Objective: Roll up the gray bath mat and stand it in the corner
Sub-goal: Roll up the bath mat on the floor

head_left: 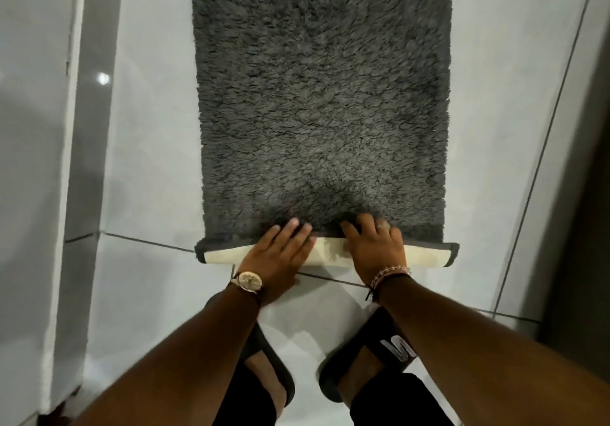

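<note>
The gray bath mat [320, 95] had its 6 o'clock edge turned over.
Spread flat, the left hand [277, 250] and right hand [373, 247] pressed it, likely for a tight roll.

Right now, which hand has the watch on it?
The left hand: a round watch sits on its wrist. The right hand wears a bracelet instead.

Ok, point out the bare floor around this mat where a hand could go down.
Bare tile runs left of the gray bath mat, up to the white panel, and right of it, up to the dark wall. The near end is crowded: left hand and right hand press the rolled edge, slippers just behind.
</note>
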Available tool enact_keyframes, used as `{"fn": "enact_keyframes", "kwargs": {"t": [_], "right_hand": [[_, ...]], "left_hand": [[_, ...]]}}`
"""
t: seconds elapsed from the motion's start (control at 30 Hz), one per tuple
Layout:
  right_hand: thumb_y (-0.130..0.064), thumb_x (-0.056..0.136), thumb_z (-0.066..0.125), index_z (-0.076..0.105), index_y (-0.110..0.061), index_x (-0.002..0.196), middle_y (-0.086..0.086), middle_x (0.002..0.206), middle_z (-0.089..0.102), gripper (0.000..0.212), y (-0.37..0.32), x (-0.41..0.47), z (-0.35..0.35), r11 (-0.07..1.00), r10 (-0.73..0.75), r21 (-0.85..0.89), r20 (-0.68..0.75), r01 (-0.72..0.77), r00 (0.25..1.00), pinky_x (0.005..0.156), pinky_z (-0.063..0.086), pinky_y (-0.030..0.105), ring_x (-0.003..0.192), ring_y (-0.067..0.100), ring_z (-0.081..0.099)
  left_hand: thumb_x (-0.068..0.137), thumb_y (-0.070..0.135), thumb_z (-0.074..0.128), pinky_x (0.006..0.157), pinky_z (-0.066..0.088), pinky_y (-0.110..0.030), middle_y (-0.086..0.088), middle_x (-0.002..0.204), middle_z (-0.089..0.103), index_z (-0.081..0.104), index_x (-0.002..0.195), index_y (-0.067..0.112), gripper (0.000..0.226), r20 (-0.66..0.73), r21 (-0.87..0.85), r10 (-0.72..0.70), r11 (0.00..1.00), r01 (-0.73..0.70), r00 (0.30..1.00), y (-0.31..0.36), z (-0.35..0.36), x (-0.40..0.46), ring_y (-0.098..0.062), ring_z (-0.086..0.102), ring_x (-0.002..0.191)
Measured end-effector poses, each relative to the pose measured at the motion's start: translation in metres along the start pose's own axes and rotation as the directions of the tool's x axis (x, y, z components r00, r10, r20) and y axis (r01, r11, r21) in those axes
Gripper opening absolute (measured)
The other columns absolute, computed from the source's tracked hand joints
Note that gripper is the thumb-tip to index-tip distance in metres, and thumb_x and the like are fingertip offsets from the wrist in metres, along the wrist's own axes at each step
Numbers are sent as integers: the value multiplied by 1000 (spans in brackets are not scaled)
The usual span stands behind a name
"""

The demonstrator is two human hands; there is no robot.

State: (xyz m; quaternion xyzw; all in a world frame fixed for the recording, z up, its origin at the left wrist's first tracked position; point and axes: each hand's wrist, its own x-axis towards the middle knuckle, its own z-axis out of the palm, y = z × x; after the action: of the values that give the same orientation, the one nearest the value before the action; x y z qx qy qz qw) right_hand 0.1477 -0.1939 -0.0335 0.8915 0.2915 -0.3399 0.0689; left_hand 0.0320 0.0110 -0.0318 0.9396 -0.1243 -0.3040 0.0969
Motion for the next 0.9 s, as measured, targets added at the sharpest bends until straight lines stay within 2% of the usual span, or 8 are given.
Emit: {"fn": "enact_keyframes", "kwargs": {"t": [0.1, 0.2, 0.33, 0.4, 0.47, 0.57, 0.73, 0.9], "right_hand": [[-45, 79, 80, 67, -22, 111, 6, 108, 63, 42, 0, -7, -4, 996, -91, -20, -46, 90, 995, 78, 45, 45, 96, 36, 61], [-59, 70, 82, 65, -24, 115, 1, 109, 65, 59, 10, -7, -8, 985, -163, -39, 59, 166, 985, 83, 44, 44, 98, 33, 62], [-47, 94, 61, 63, -26, 125, 0, 116, 70, 37, 18, 18, -24, 964, -252, -83, 19, 253, 968, 98, 36, 48, 106, 33, 64], [-44, 97, 55, 63, -26, 128, 0, 118, 71, 37, 23, 31, -32, 955, -280, -116, -48, 273, 959, 106, 32, 53, 116, 35, 60], [-39, 97, 54, 64, -23, 132, 2, 122, 70, 39, 28, 38, -37, 960, -268, -134, -179, 247, 946, 106, 34, 54, 119, 37, 58], [-31, 98, 55, 59, -18, 139, 7, 144, 59, 44, 21, 35, -34, 973, -212, 0, -405, 232, 889, 105, 37, 53, 130, 38, 53], [-62, 94, 49, 24, -13, 161, 9, 169, 21, 87, 19, 36, -17, 974, -212, 23, -257, 225, 943, 122, 11, 56, 156, 35, 12], [-56, 100, 49, 29, -16, 160, 5, 168, 25, 75, 28, 75, -45, 977, -215, -70, -271, 204, 938, 123, 7, 56, 155, 36, 17]], "left_hand": [[100, 14, 21, 120, 10, -52, -6, 169, -2, -10, 158, 18, 66, 275, -28, -173, 982, 188, 946, -12, 5, 9, -41, 1, 151], [99, 19, 30, 120, 16, -49, -6, 169, 6, -5, 159, 17, 70, 333, -89, -141, 980, 180, 932, -24, -5, 17, -39, 11, 151], [91, 27, 41, 118, 12, -60, -8, 168, 14, 7, 161, 17, 78, 30, -76, -196, 977, 198, 980, -21, -11, 9, -38, 11, 151], [89, 48, 46, 117, 9, -62, -8, 169, 8, 8, 161, 18, 87, -26, -119, -208, 972, 204, 978, -18, -12, 11, -35, 0, 153], [86, 67, 43, 118, 5, -62, -10, 169, 5, 10, 161, 17, 95, -71, -141, -264, 957, 252, 962, -19, -12, 25, -34, -4, 153], [92, 67, 36, 118, 2, -63, -15, 168, 7, 15, 160, 13, 89, -129, -170, -400, 911, 377, 907, -29, -19, 54, -35, -4, 153], [95, 70, 16, 117, -1, -63, -16, 167, 5, 9, 159, 9, 90, -165, -99, -478, 878, 468, 863, -58, -41, 90, -37, -4, 152], [97, 60, 28, 118, -1, -60, -11, 169, 4, 4, 161, 16, 81, -334, -188, -373, 926, 327, 865, -40, -43, 79, -36, -3, 152]]}}
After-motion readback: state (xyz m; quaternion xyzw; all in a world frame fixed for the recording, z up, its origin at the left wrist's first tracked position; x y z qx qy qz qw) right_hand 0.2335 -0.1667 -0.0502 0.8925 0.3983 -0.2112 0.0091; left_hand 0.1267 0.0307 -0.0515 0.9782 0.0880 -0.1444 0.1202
